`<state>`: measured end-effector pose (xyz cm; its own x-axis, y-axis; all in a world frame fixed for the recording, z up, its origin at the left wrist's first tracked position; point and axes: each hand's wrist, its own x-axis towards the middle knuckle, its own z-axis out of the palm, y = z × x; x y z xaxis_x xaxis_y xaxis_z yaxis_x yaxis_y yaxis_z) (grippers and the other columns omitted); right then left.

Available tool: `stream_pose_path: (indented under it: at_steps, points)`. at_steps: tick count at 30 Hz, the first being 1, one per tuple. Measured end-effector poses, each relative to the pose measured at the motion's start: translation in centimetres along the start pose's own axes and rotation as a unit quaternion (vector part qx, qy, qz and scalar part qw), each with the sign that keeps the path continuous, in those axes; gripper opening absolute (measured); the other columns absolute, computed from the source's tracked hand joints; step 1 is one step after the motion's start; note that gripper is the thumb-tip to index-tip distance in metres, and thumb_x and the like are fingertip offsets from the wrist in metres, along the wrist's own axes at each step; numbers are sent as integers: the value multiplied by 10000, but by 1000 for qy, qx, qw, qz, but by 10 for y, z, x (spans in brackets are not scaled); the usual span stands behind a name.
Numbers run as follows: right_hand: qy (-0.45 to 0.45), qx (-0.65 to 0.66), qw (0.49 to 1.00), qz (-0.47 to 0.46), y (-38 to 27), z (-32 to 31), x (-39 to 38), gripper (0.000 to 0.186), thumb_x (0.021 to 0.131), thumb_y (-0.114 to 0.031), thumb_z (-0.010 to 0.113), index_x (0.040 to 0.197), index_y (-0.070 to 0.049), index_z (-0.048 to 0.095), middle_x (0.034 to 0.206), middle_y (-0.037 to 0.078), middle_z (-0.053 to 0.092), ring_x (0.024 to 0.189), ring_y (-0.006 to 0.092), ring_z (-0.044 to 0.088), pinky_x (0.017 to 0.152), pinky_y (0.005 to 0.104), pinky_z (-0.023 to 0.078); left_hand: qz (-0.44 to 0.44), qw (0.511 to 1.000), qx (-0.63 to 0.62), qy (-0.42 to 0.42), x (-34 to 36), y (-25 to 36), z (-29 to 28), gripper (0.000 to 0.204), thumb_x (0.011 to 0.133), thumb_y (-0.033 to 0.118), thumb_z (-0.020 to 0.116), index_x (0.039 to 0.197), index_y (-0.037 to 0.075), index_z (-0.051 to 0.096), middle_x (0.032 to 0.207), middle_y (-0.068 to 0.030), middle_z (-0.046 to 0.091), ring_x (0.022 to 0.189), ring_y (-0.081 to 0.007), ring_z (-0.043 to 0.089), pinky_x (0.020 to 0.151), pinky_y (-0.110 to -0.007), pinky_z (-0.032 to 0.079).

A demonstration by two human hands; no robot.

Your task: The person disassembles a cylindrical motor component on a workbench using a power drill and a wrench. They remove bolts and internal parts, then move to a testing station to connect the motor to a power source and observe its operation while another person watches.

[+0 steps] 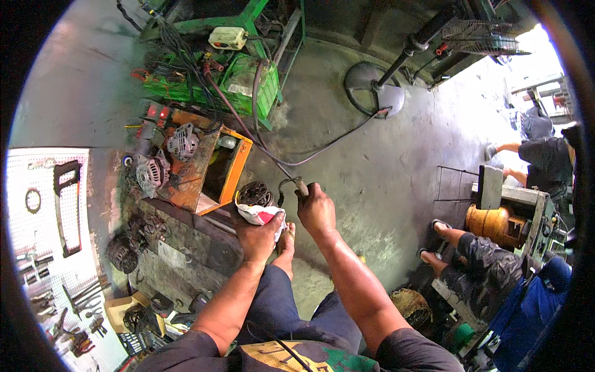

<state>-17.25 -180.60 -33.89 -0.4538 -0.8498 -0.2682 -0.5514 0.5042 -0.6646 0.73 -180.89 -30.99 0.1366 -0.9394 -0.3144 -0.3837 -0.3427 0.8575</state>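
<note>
My left hand (257, 239) grips a white-and-red cloth (257, 216) wrapped around the lower part of a dark, rounded component (253, 193). Just right of it, my right hand (317, 211) is closed on a short pale tool handle (301, 186) with a dark hose running from it. The tool's tip and the component's details are too small to make out. An orange metal cabinet (233, 167) stands beyond my left hand, with two silver alternators (152, 175) on and beside its top.
A green machine frame (254, 93) with hoses stands ahead, near a pedestal fan base (381, 93). Pegboard with tools (46, 204) hangs at left; greasy parts (127, 245) lie below. At right, people (496, 266) sit beside an orange gas cylinder (489, 223) and benches.
</note>
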Motion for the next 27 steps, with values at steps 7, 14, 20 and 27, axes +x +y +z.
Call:
stream_pose_path:
  at_steps: [7, 14, 20, 27]
  points:
    - [-58, 24, 998, -20, 11, -71, 27, 388, 967, -296, 776, 1148, -4, 595, 982, 298, 747, 952, 510, 731, 828, 575, 582, 107, 991, 68, 46, -43, 55, 38, 958, 711, 244, 1018, 1450, -45, 480, 1348, -200, 623, 1203, -364, 639, 1065, -489, 514]
    - [-135, 137, 976, -99, 113, -126, 52, 892, 884, -327, 880, 1603, -26, 446, 1434, 300, 644, 1337, 437, 636, 1101, 486, 537, -64, 954, -290, -34, -27, 62, 106, 727, 798, 135, 923, 1361, -11, 487, 1208, -89, 639, 981, -231, 667, 889, -415, 579]
    - [-107, 184, 962, 168, 247, -117, 140, 760, 940, -398, 827, 1518, 19, 565, 1465, 248, 662, 1298, 373, 682, 1102, 445, 551, -222, 916, -323, -82, 76, 31, 171, 425, 854, 185, 876, 1186, 57, 643, 1041, -24, 678, 938, -203, 690, 869, -397, 577]
    - [-29, 445, 750, 488, 415, -34, 300, 450, 1065, -394, 690, 1361, -63, 614, 1155, 103, 721, 954, 258, 700, 785, 427, 561, -329, 886, -314, -92, 171, 15, 215, 418, 897, 243, 846, 1239, 140, 627, 1040, 0, 672, 956, -184, 688, 878, -389, 575]
